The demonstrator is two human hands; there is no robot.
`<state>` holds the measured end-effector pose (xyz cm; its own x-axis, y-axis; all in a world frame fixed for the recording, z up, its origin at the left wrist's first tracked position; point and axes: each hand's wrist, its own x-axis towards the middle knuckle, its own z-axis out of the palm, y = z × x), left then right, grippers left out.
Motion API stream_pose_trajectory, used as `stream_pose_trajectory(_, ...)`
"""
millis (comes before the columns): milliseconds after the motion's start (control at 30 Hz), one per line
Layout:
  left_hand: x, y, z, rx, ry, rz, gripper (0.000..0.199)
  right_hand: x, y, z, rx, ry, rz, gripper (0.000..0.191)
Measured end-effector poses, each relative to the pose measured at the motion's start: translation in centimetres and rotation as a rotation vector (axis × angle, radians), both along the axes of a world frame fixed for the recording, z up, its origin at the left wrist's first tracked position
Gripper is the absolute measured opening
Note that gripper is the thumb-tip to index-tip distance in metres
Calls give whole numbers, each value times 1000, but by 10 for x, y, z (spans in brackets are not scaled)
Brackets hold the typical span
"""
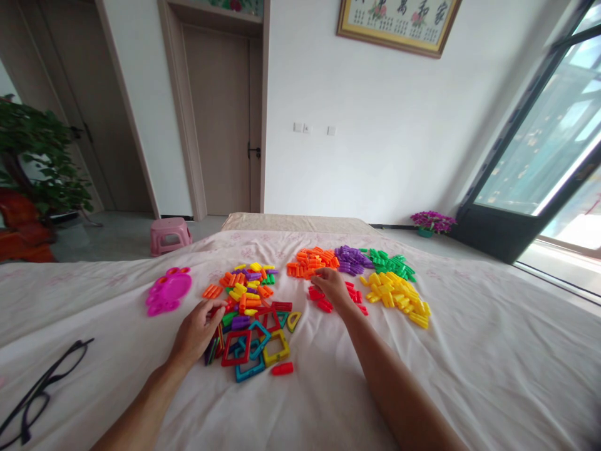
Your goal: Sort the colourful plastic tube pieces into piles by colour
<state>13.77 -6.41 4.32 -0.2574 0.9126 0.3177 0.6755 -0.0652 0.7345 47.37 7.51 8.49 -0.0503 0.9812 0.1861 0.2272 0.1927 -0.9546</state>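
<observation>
At the left edge of a mixed pile of small coloured plastic building pieces (252,289), my left hand (193,331) has its fingers curled together. Its fingertips meet a red patch of the pile, and whatever they pinch is too small to make out. My right hand (332,287) reaches over the red pieces (355,293), its bent fingers at the front edge of the orange pieces (312,260). What it holds, if anything, is hidden. Magnetic frame tiles (236,348) in red, blue and yellow lie in front of the mixed pile. A single red piece (282,369) lies nearest me.
Purple pieces (352,259), green pieces (392,264) and yellow pieces (398,295) form separate heaps at the right. A pink paw-shaped tray (169,290) lies left, black glasses (44,385) nearer. The cloth (451,382) is wrinkled. A pink stool (171,235) stands beyond.
</observation>
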Motion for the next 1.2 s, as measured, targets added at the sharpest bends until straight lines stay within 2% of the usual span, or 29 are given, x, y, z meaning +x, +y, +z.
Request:
stream_pose_trajectory(133,0,0,-1,-8,-2,-3,35,8,14,-4,68,319,-108,59)
stream_pose_trajectory(267,-1,1,-2,1,-4,1,35,8,20,-13,131,313,-124,55)
stream_pose_trajectory(400,-1,2,-3,9,-6,0,34,2,16,-18,154,192,-138,40)
stream_pose_trajectory(500,0,1,-1,4,-1,18,34,-9,6,-18,192,69,-86,30)
stream_pose_trajectory(767,3,-4,9,29,-6,73,34,-60,-50,-9,393,-390,342,20)
stream_pose_trajectory(900,4,-4,9,51,-15,78,32,-82,-76,-2,554,-565,488,17)
stream_pose_trajectory(1033,3,-2,7,45,-17,71,33,-94,-86,-2,611,-658,533,18)
stream_pose_trajectory(1200,1,-1,4,4,-19,57,34,-93,-79,-5,523,-738,478,25)
